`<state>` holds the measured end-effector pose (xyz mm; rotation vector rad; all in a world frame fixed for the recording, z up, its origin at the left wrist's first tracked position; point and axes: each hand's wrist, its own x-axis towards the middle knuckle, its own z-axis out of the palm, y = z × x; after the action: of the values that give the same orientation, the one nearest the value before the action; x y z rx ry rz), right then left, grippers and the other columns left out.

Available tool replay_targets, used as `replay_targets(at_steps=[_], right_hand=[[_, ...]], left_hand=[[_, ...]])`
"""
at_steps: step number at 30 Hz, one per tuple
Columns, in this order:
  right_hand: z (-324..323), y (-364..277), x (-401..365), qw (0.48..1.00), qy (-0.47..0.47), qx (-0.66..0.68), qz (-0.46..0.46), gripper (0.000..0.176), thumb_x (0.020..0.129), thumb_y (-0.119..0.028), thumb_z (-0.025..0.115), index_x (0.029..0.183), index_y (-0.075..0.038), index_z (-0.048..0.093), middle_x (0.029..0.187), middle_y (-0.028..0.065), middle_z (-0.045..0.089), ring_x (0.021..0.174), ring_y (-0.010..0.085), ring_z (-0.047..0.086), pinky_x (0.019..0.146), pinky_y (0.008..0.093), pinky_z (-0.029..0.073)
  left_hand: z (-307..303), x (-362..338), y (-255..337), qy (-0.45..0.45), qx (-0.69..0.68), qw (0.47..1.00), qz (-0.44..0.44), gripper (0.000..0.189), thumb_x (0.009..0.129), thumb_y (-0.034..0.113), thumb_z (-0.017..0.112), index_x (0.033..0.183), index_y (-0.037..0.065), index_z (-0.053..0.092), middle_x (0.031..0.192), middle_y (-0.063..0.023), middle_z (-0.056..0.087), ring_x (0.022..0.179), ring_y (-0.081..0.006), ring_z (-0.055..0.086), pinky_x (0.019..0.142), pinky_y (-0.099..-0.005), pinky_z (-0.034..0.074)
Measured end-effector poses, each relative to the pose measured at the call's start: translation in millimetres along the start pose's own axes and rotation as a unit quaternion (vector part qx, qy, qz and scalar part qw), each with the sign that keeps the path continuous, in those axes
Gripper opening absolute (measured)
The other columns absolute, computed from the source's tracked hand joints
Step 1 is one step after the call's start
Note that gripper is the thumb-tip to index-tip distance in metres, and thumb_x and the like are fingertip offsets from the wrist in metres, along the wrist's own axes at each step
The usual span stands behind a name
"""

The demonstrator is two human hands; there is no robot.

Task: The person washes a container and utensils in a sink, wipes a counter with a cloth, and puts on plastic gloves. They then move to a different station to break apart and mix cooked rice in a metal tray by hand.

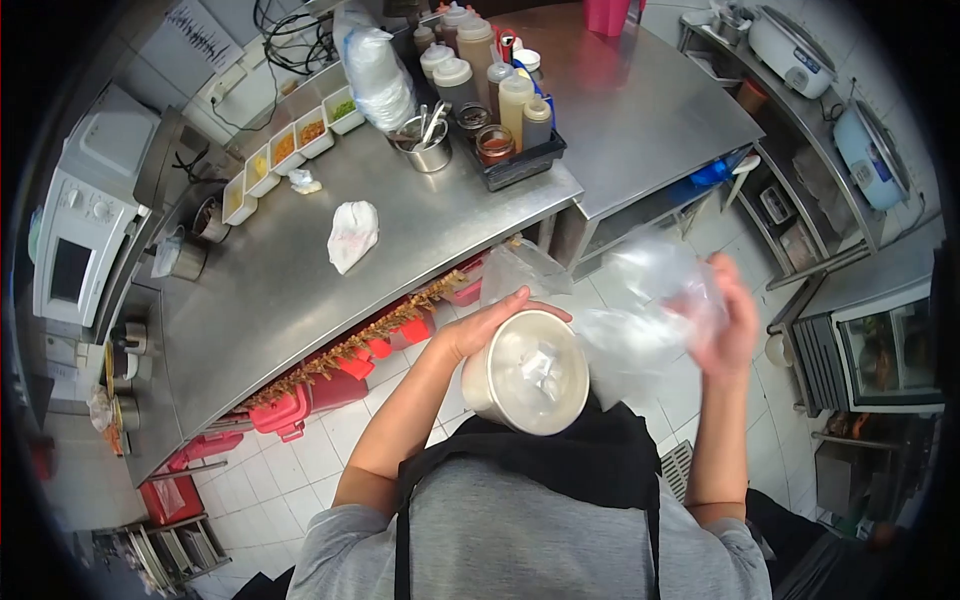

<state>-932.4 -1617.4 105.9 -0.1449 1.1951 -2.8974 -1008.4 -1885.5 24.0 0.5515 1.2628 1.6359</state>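
Note:
In front of my apron I hold a white paper tub (478,385), tilted so that its mouth faces me. My left hand (492,322) is wrapped around its far side. Crumpled clear plastic (538,372) shows inside the tub. To the right, my right hand (728,322) is closed on a clear plastic bag (640,305), which spreads out towards the tub and is smeared by motion. Another thin clear plastic bag (520,270) hangs at the steel counter's edge, just beyond my left hand.
On the steel counter (270,290) lie a crumpled white cloth (354,236), a metal pot with utensils (430,155) and a black tray (525,165) of sauce bottles. White food containers (285,150) line the back. Red bins (290,408) stand underneath. At right is a glass-fronted fridge (885,350).

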Motion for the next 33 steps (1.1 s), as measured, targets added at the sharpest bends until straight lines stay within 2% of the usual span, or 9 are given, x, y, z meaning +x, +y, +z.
replay_targets(at_steps=[3,5,7,12,19,22,24,29,33], right_hand=[[-11,-32,-11,0.99,-0.109,-0.086,-0.017,0.017,0.086,-0.014,0.054,0.093,0.001,0.061,0.08,0.0061,0.061,0.065,0.0129,0.055,0.062,0.0279,0.043],[1,-26,-13,0.895,-0.129,-0.424,-0.044,0.021,0.087,-0.016,0.054,0.097,-0.001,0.063,0.071,0.0065,0.062,0.056,0.0116,0.055,0.051,0.029,0.043],[21,0,-13,0.812,-0.178,-0.551,0.073,0.025,0.087,-0.024,0.054,0.104,-0.008,0.064,0.066,0.0079,0.062,0.048,0.0184,0.056,0.048,0.0349,0.043],[31,62,-10,0.658,-0.287,-0.696,0.006,0.02,0.082,-0.025,0.06,0.098,-0.016,0.067,0.071,0.0087,0.064,0.064,0.0281,0.061,0.059,0.0397,0.048],[17,57,-3,0.681,-0.253,-0.687,-0.03,0.009,0.077,-0.016,0.062,0.081,-0.008,0.064,0.075,0.0089,0.062,0.068,0.0273,0.061,0.059,0.038,0.047],[11,45,8,0.783,-0.196,-0.587,-0.07,0.006,0.078,-0.011,0.062,0.081,-0.005,0.062,0.073,0.0108,0.06,0.067,0.0277,0.059,0.058,0.0362,0.045],[4,30,9,0.844,-0.145,-0.517,0.002,0.006,0.079,-0.009,0.062,0.082,-0.003,0.061,0.071,0.0074,0.053,0.067,0.0209,0.052,0.063,0.0294,0.041],[-27,33,1,0.941,-0.054,-0.334,-0.002,0.009,0.078,-0.012,0.065,0.075,-0.004,0.062,0.079,0.0023,0.047,0.077,0.0156,0.045,0.074,0.028,0.036],[-10,8,-5,0.858,-0.25,-0.443,-0.067,0.008,0.076,-0.013,0.068,0.078,-0.006,0.065,0.085,0.0032,0.045,0.081,0.0187,0.044,0.077,0.0297,0.036]], left_hand=[[-2,5,-6,-0.009,-0.025,1.0,-0.007,0.071,0.093,0.057,0.02,0.121,0.0,0.051,0.113,-0.0106,0.057,0.107,-0.0178,0.052,0.096,-0.0314,0.039],[0,8,-6,-0.01,-0.028,0.999,-0.018,0.07,0.093,0.057,0.02,0.122,0.0,0.051,0.112,-0.0105,0.058,0.106,-0.0178,0.053,0.095,-0.0313,0.039],[5,12,2,-0.012,-0.005,0.999,-0.029,0.07,0.093,0.057,0.02,0.122,0.001,0.05,0.112,-0.0106,0.058,0.105,-0.0176,0.053,0.095,-0.0312,0.04],[7,20,10,-0.041,0.033,0.998,-0.025,0.07,0.093,0.057,0.018,0.123,0.002,0.05,0.11,-0.0101,0.058,0.103,-0.0167,0.053,0.093,-0.03,0.04],[1,17,11,-0.011,0.017,0.999,-0.037,0.07,0.093,0.057,0.019,0.123,0.002,0.051,0.111,-0.0101,0.058,0.104,-0.0165,0.053,0.094,-0.0299,0.039],[-1,18,13,-0.01,0.02,1.0,-0.012,0.07,0.093,0.057,0.02,0.123,0.002,0.051,0.111,-0.0103,0.058,0.105,-0.0168,0.052,0.094,-0.0304,0.039],[1,20,16,-0.016,0.015,1.0,0.007,0.069,0.093,0.056,0.021,0.122,0.002,0.051,0.112,-0.0105,0.058,0.105,-0.0173,0.053,0.094,-0.0305,0.039],[4,40,17,-0.045,0.05,0.997,0.027,0.064,0.094,0.052,0.021,0.123,0.003,0.051,0.11,-0.0123,0.059,0.103,-0.0192,0.054,0.093,-0.031,0.039],[1,71,16,-0.081,0.096,0.992,0.03,0.056,0.095,0.044,0.024,0.123,0.004,0.052,0.109,-0.0141,0.059,0.102,-0.0205,0.055,0.093,-0.0312,0.039]])
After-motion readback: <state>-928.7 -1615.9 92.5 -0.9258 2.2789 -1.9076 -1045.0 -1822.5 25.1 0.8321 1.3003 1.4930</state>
